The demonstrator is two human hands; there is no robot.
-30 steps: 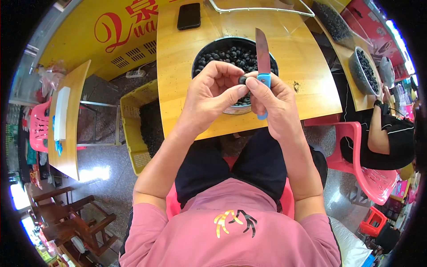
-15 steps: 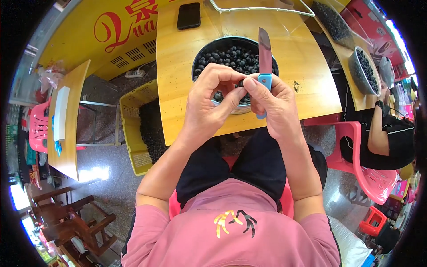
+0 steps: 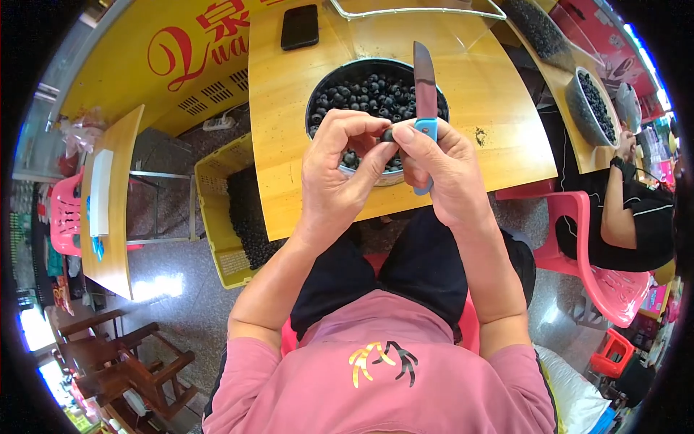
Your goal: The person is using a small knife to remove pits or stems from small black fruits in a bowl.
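Berry [image 3: 387, 134] between fingers [image 3: 376, 153] of both hands

Grey floor [image 3: 166, 275] with bright glare, wooden worktop [image 3: 289, 108], pink plastic chairs [image 3: 607, 282], a dark wooden chair [image 3: 123, 362], yellow wall [image 3: 144, 65].

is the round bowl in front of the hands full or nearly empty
Fairly full: the metal bowl shows small dark round fruits spread across its whole visible inside, no bare bottom showing.

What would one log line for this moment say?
left hand: pinching small dark fruit | right hand: gripping blue-handled knife, blade up | below: bowl of dark fruits
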